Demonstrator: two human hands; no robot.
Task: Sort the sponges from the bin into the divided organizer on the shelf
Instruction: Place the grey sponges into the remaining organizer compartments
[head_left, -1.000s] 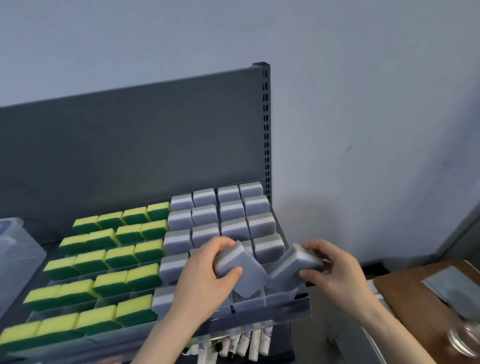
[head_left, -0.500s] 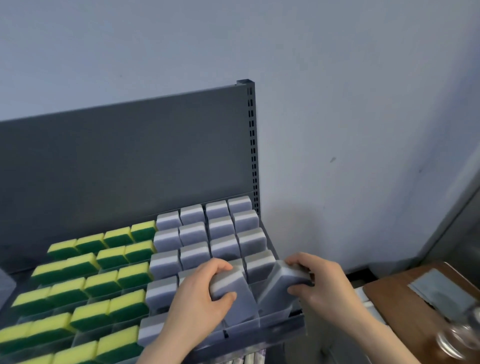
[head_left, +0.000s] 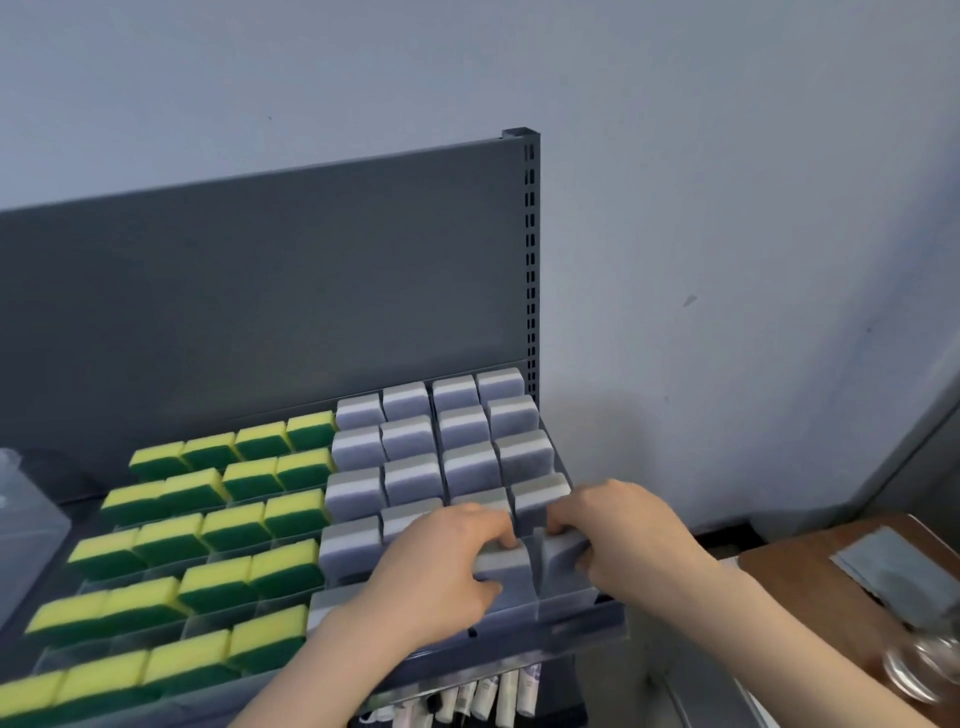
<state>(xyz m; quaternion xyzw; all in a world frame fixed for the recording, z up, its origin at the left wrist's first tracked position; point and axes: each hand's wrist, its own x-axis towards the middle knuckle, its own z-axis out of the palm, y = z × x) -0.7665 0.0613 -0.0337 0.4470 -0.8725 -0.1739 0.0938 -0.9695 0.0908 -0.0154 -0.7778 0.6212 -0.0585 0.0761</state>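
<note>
While our left hand (head_left: 447, 566) grips a grey rectangular foam sponge (head_left: 506, 566), our right hand (head_left: 623, 540) grips a second grey sponge (head_left: 563, 551). Both sit in front-right cells of the clear plastic organizer (head_left: 563, 605).

Your left hand (head_left: 441, 571) grips a grey sponge (head_left: 503, 565), fingers curled over its top, thumb on the near face; your right hand (head_left: 628, 535) grips a second grey sponge (head_left: 566, 552) just beside it; both are at the front-right cells of the clear organizer (head_left: 566, 607); grey sponge rows (head_left: 462, 457) fill the right half behind, yellow-green sponges (head_left: 234, 525) the left half; clear bin (head_left: 26, 519) at the left edge; wooden table (head_left: 810, 587) to the right, blurred glass jar (head_left: 924, 670) on it
</note>
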